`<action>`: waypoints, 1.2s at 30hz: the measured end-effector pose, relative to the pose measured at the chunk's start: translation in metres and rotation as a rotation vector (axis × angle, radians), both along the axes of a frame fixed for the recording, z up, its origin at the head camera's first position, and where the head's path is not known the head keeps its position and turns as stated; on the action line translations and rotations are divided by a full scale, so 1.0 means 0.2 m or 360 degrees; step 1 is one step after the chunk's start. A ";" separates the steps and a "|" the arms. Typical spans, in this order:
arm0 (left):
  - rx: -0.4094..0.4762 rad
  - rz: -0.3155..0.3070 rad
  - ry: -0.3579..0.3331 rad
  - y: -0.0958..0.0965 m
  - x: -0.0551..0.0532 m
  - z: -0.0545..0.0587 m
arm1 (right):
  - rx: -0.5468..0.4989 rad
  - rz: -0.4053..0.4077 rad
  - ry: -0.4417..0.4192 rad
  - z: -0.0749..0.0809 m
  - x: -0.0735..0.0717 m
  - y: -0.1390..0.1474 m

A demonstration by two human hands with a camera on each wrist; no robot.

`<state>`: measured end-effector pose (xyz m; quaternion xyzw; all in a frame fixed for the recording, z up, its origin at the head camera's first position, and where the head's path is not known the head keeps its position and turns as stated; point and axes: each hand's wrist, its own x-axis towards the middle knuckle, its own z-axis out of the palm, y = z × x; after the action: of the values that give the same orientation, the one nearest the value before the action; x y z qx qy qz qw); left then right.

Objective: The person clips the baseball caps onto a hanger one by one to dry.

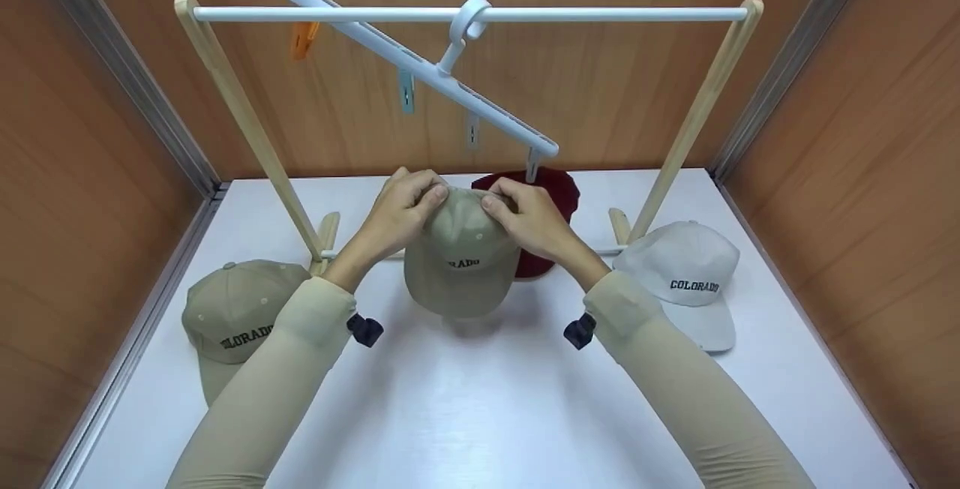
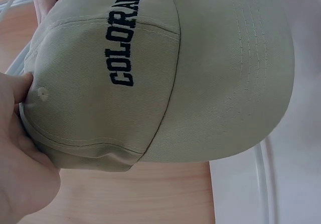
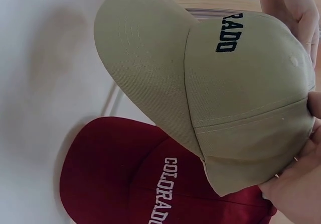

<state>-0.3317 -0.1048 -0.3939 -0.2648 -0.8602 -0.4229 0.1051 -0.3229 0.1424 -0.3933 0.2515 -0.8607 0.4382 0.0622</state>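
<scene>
An olive-green baseball cap point(image 1: 461, 264) with dark COLORADO lettering is held up below the hanger, brim pointing down. My left hand point(image 1: 401, 211) pinches its crown at the upper left, thumb in front. On the upper right, my right hand point(image 1: 532, 219) grips the crown the same way. Both wrist views show fingers at the crown's back edge and the brim point(image 2: 241, 73) free. Behind the right hand is a dark red cap point(image 1: 559, 193) with white lettering point(image 3: 163, 189). A grey clip point(image 1: 532, 166) at the hanger's right end overlaps the red cap in the head view.
A white hanger point(image 1: 420, 65) hangs slanted from the rack's white bar point(image 1: 600, 14). It carries an orange clip point(image 1: 303, 39), a light blue clip point(image 1: 406, 91) and a grey one point(image 1: 472, 129). Another olive cap point(image 1: 229, 305) lies left on the table, a pale grey cap point(image 1: 686, 264) right.
</scene>
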 end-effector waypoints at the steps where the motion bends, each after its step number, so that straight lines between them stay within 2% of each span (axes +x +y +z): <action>1: 0.0002 0.0010 0.0006 0.00 0.00 0.00 | 0.0001 -0.0005 -0.0005 0.01 0.00 0.00; 6: 0.0021 0.0019 0.0018 0.01 -0.02 0.02 | 0.0011 -0.0015 -0.0034 0.03 -0.02 0.00; 20: 0.0041 -0.0070 -0.0031 0.00 -0.06 0.04 | 0.0015 -0.0011 -0.0111 0.08 -0.04 0.00; 29: 0.0045 -0.0072 -0.0089 0.00 -0.08 0.05 | -0.0007 0.0011 -0.0121 0.08 -0.06 -0.01; 36: 0.0066 -0.0062 -0.0069 0.01 -0.10 0.05 | 0.0052 -0.0013 -0.0107 0.10 -0.07 0.01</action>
<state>-0.3518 -0.1020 -0.3841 -0.2702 -0.8480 -0.4481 0.0837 -0.3364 0.1440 -0.3730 0.2341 -0.8704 0.4320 0.0308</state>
